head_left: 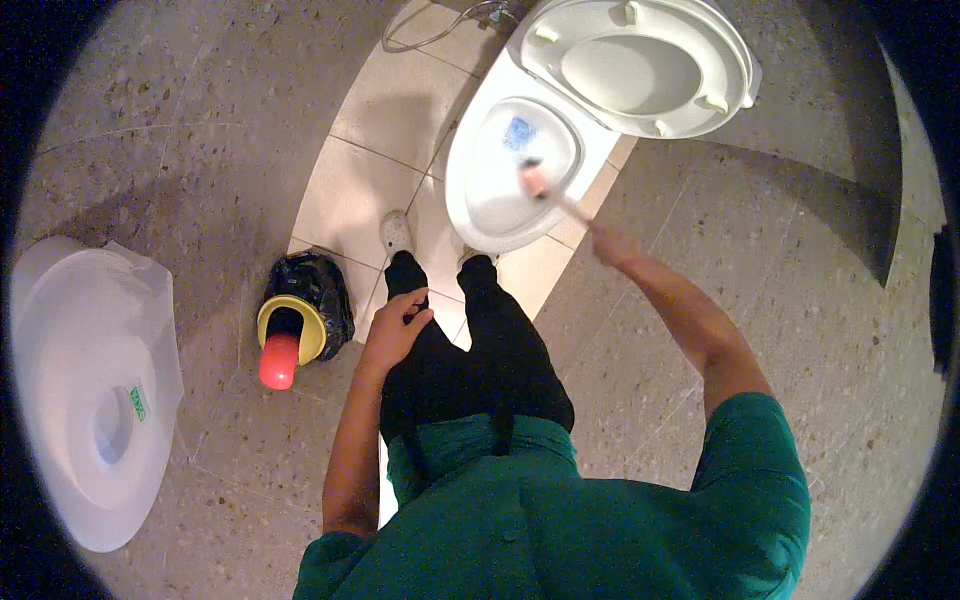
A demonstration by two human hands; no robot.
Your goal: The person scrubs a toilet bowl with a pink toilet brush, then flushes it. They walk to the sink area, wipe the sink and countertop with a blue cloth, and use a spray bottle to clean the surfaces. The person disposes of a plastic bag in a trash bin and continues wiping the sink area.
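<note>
My right hand [613, 247] is closed round the thin handle of a toilet brush, held out over the toilet bowl. The brush's orange-pink head [536, 181], smeared by motion, is over the inside of the white toilet bowl [480, 222]; whether it touches the wall I cannot tell. A blue patch [518, 133] shows in the bowl, beyond the brush head. Both the seat [570, 72] and the lid are raised. My left hand [398, 330] hangs by my left thigh, fingers loosely bent and apart, with nothing seen in it.
Left of my legs stands a bin with a yellow rim [313, 318] and black liner, a red rounded object [280, 362] sticking out. A white urinal [70, 400] is at far left. A hose [440, 40] lies behind the toilet, and a grey partition [850, 150] stands right.
</note>
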